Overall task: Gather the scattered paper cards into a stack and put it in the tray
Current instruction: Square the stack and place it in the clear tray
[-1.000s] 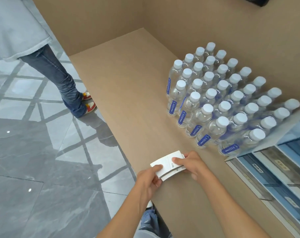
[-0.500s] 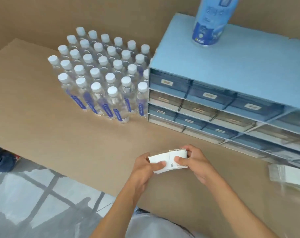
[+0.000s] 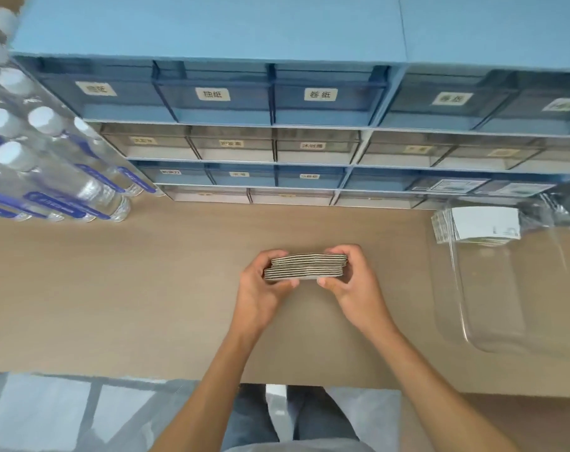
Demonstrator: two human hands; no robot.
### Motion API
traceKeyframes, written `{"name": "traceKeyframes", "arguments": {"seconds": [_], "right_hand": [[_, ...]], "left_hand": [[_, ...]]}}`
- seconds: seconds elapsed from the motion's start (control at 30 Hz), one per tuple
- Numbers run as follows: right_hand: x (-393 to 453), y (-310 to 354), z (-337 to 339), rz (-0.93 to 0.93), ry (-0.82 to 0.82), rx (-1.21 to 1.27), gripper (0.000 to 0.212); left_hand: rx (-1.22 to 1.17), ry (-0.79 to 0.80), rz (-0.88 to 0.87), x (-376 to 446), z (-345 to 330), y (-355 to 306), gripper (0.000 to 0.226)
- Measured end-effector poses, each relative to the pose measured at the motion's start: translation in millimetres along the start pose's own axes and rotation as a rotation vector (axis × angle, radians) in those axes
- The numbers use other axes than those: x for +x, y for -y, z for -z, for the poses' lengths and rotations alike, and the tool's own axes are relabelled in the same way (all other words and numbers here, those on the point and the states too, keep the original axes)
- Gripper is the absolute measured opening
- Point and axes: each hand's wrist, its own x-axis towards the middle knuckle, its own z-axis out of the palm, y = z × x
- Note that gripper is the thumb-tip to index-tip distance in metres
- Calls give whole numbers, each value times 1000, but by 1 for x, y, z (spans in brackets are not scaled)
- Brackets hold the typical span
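Observation:
A stack of white paper cards [image 3: 306, 266] is held edge-on above the brown table, its layers slightly uneven. My left hand [image 3: 261, 288] grips its left end and my right hand [image 3: 355, 282] grips its right end. A clear plastic tray [image 3: 492, 308] lies on the table to the right of my hands. At the tray's far end sits another pile of white cards [image 3: 482, 225].
A blue drawer cabinet [image 3: 244, 109] with labelled drawers stands along the back of the table. Several water bottles [image 3: 49, 164] with white caps crowd the left. The table's near edge [image 3: 146, 375] runs just below my forearms.
The view swung right from the bottles to the drawer cabinet and tray. Both hands kept hold of the card stack, which is now seen edge-on rather than face-up.

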Motion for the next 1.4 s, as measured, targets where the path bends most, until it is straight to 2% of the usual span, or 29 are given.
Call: {"name": "traceKeyframes", "arguments": {"seconds": [0.2,0.33,0.47,0.6,0.7,0.8,0.83,0.93,1.1,1.17,1.27,1.33,1.4], "right_hand": [[-4,-21,-12,73,0,-67,58],[-11,-26,-19,79,-9,0,69],[-14,-22,-31,112,-61,84,47],[-11,-20,-45,64,-223,107,36],[-7,-20,-53,51,-334,107,33],[-2,-19,-58,37,-415,77,32],[0,-19,-60,34,-435,68,33],[3,-21,-65,37,-492,53,30],[5,-25,-68,51,-530,62,28],[7,-24,-69,55,-538,70,29],[10,-24,-71,68,-578,60,25],[11,-23,-72,80,-596,43,22],[11,-21,-72,73,-584,42,22]], "left_hand": [[49,-8,-65,2,-4,23,55],[36,-20,-141,-3,-9,29,68],[12,15,-154,-8,-14,34,73],[-9,76,-152,-11,-17,32,77],[-36,89,-144,-12,-18,30,59],[-68,-39,-150,-11,-26,28,21],[-63,-92,-167,-9,-31,28,15],[-85,-190,-212,-2,-41,32,16],[-67,-198,-240,4,-41,40,22],[5,-170,-303,5,-36,39,24],[44,-8,-336,8,-25,39,22],[42,66,-328,10,-19,43,40],[84,62,-357,12,-18,44,43]]}}
